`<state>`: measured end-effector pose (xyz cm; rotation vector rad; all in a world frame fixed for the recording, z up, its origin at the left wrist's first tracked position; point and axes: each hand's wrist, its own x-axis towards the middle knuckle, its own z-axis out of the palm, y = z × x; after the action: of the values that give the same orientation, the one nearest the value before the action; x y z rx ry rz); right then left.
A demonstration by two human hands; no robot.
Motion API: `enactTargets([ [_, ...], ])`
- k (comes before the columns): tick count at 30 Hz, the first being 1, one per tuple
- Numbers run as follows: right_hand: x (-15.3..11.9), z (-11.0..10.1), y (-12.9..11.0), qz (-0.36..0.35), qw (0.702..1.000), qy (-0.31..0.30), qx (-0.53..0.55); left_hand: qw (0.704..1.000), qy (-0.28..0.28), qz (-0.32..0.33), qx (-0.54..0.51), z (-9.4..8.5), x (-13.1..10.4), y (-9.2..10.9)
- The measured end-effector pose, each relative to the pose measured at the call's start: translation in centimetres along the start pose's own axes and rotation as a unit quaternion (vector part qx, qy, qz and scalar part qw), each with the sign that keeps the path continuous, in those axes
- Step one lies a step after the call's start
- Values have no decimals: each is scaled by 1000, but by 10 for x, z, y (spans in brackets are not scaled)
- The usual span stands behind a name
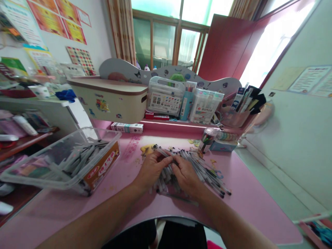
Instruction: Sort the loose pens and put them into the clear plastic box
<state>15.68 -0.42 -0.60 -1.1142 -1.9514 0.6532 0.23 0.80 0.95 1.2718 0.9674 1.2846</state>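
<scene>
Left hand (155,168) is partly closed, its thumb and curled fingers pinching a slim translucent pen with a dark tip (161,150). Well to its left on the pink table (259,207) stands a clear plastic bin with an orange-brown label (119,135), holding a loose heap of similar pens (86,157). Beyond that hand and to its left, a white and teal cardboard box (127,128) lies near the pink shelf (176,128), below a cream storage box with a brown lid (111,100). Ahead of both hands, on the shelf, stand a clear handled marker case (165,98), a light-blue cylinder (185,106) and a clear case of white markers (205,106). The pen slants between the hands, its dark tip pointing away and left. Right hand (187,175) is also partly closed, its fingertips meeting the left thumb; whether it grips the pen's near end cannot be told. Under and between the hands, and fanning out just right of the right one, spreads a loose pile of translucent pens with dark ends (207,173). Beyond and right of that hand stand a clear jar of pens (206,141) and a blue patterned box (223,146), with a pinkish holder of pens (233,116) farther off.
</scene>
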Motion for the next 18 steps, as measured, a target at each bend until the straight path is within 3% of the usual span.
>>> enactTargets([
  [4,-1,-1,2,3,999,-8,-33,1000,-7,-17,-14,-2,-1,-1],
  [12,-2,2,-2,2,999,-23,47,1000,-6,-13,-13,-6,-5,-1],
  [18,-2,2,-3,13,999,-15,43,1000,-4,-21,-19,-4,-6,1],
])
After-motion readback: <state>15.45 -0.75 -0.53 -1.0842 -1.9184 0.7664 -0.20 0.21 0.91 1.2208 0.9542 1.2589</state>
